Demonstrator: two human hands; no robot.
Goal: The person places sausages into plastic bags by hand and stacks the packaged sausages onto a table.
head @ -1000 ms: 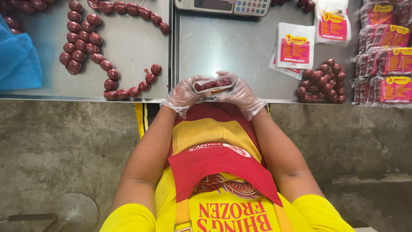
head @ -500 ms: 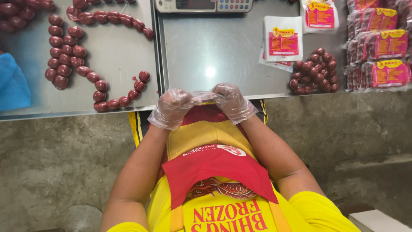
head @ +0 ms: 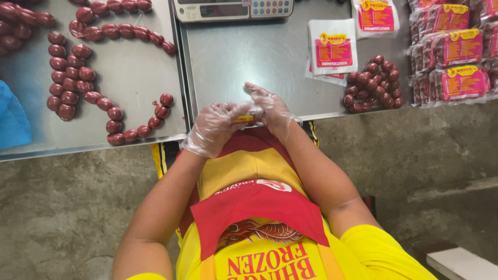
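Both gloved hands, left hand (head: 215, 127) and right hand (head: 272, 109), have risen to the steel table (head: 249, 62) edge, fingers now closed on a small clear sausage packet (head: 245, 118).

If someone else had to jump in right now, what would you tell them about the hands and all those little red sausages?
Left hand: gloved, closed around one end of a small packet, at the table's front edge.
Right hand: gloved, pinching the other end of that packet, some fingers raised.
Things: a loose sausage pile to the right, flat empty pouches behind it, filled packs stacked far right, a long sausage string on the left table, a scale at the back.
Done: several packs filled.
Left: it seems the packet in hand is unfinished; loose and strung sausages are unpacked.
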